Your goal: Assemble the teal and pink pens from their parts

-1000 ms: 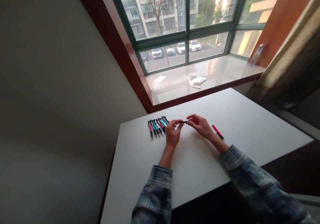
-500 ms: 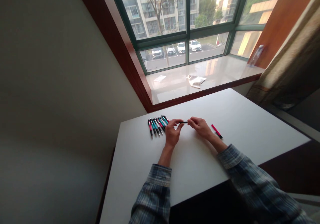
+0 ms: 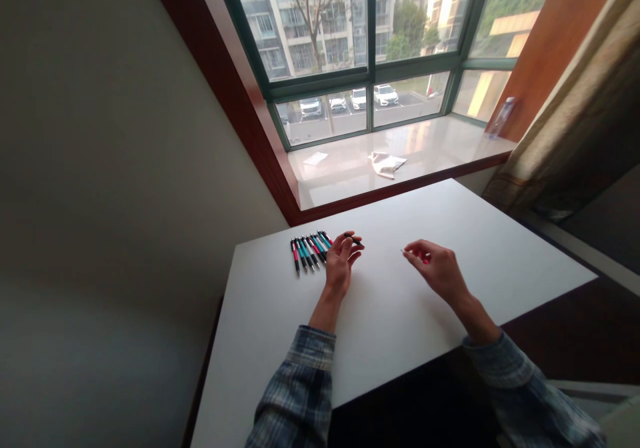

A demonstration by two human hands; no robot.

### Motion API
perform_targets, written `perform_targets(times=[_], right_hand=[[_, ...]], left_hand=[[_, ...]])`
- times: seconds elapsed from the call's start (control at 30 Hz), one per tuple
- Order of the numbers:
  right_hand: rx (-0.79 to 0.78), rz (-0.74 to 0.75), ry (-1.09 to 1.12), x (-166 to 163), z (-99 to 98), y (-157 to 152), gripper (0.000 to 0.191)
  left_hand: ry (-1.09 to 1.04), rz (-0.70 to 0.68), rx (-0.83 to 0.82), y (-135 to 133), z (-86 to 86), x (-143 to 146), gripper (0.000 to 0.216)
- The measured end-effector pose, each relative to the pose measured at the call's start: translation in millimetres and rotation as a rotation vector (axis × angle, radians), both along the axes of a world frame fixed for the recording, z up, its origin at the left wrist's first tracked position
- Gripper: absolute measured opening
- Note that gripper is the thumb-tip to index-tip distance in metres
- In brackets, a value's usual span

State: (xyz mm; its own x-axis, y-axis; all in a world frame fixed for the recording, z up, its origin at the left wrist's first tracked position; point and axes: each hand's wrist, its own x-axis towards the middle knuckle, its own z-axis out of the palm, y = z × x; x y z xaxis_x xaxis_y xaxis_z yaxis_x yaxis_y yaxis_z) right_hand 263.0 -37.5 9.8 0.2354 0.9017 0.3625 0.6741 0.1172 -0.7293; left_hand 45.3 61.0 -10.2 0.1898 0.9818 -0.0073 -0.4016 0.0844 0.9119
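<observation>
My left hand (image 3: 341,260) is above the white table, its thumb and fingers closed on a short black pen part (image 3: 355,241). Off to the right, apart from it, my right hand (image 3: 437,265) pinches a tiny pale piece (image 3: 403,251) at its fingertips; its kind is too small to tell. Behind the right fingers a bit of the red pen piece (image 3: 426,259) shows, mostly hidden. Beside my left hand several pens (image 3: 304,255) in red, teal and white with black grips lie in a slanting row, the nearest partly covered by that hand.
The white table (image 3: 390,328) meets a window sill (image 3: 345,185) with a crumpled white wrapper (image 3: 387,164) and a paper slip (image 3: 315,159). A clear bottle (image 3: 501,119) stands at the sill's right end, near a curtain (image 3: 525,141). A wall (image 3: 125,201) rises on the left.
My hands have come apart: the right has moved away to the right with a tiny pale piece, now over the red pen piece. The left keeps the black part, now tilted.
</observation>
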Motion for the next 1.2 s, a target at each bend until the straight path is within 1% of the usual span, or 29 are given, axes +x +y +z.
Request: perform_targets(times=[0.07,0.13,0.2,0.3,0.37,0.43,0.53,0.6,0.7,0.77,0.83,0.93,1.0,1.07,1.13,1.2], right_hand=[[-0.083,-0.096,-0.049,23,-8.4,-13,0.029],[-0.181,-0.108,-0.087,39,-19.8,-20,0.029],[-0.255,-0.103,-0.121,45,-30.5,-20,0.030],[-0.290,-0.132,-0.177,46,-39.9,-15,0.028],[-0.304,-0.157,-0.197,47,-40.1,-12,0.026],[-0.316,-0.175,-0.174,49,-36.0,-11,0.024],[-0.270,-0.167,-0.040,49,-23.7,-12,0.026],[-0.212,-0.116,0.100,38,-14.4,-11,0.031],[-0.150,0.026,0.287,3,-5.4,-7,0.035],[-0.142,0.112,0.337,-25,-4.3,-2,0.031],[-0.136,0.138,0.360,-46,-5.5,1,0.027],[-0.119,0.156,0.370,-58,-7.6,1,0.026],[-0.121,0.178,0.364,-49,-8.2,-1,0.027],[-0.123,0.163,0.329,-30,-9.6,-5,0.029],[-0.115,0.088,0.247,-4,-13.0,-10,0.032],[-0.124,-0.002,0.124,22,-18.6,-15,0.032]], left_hand=[[0.014,-0.018,0.001,0,0.2,0,0.043],[0.042,-0.032,-0.002,-1,-0.5,2,0.044],[0.070,-0.043,-0.016,-2,-1.7,4,0.045],[0.112,-0.057,-0.035,-5,-3.1,5,0.047],[0.136,-0.063,-0.051,-6,-3.7,5,0.047],[0.154,-0.067,-0.061,-7,-4.1,5,0.046],[0.178,-0.075,-0.048,-8,-5.1,6,0.042],[0.187,-0.090,-0.038,-8,-6.2,8,0.041],[0.177,-0.136,-0.035,-10,-8.4,10,0.041],[0.159,-0.181,-0.023,-11,-10.0,11,0.041],[0.134,-0.221,-0.004,-12,-11.3,12,0.040],[0.109,-0.247,0.005,-12,-11.0,12,0.038],[0.123,-0.220,0.017,-11,-8.8,12,0.036],[0.142,-0.159,0.042,-10,-5.3,12,0.034],[0.144,-0.098,0.060,-9,-1.3,11,0.034],[0.134,-0.067,0.061,-8,1.9,10,0.035]])
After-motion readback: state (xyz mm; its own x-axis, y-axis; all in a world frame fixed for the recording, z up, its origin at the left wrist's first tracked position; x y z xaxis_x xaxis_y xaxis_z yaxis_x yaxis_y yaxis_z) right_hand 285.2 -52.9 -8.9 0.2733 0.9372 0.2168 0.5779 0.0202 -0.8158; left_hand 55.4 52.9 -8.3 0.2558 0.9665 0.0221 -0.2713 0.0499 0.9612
